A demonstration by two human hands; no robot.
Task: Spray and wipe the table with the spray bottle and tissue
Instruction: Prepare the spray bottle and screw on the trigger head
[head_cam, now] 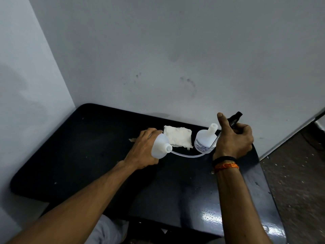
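Observation:
My left hand (143,149) grips a white plastic bottle (161,147), tilted with its open neck pointing right. My right hand (232,138) holds a black spray head (234,118) above the table, thumb raised. A clear dip tube (190,155) curves from the spray head down to the mouth of the tilted bottle. Between my hands stands a second white bottle (205,140) with a printed label and an open neck. A folded white tissue (177,136) lies flat on the black table (88,155), just behind my left hand.
The table sits in a corner, with a grey wall (158,59) behind it and another on the left. To the right, a speckled brown floor (299,173) lies below the table's edge. Wet shiny patches show near the front right corner (211,217).

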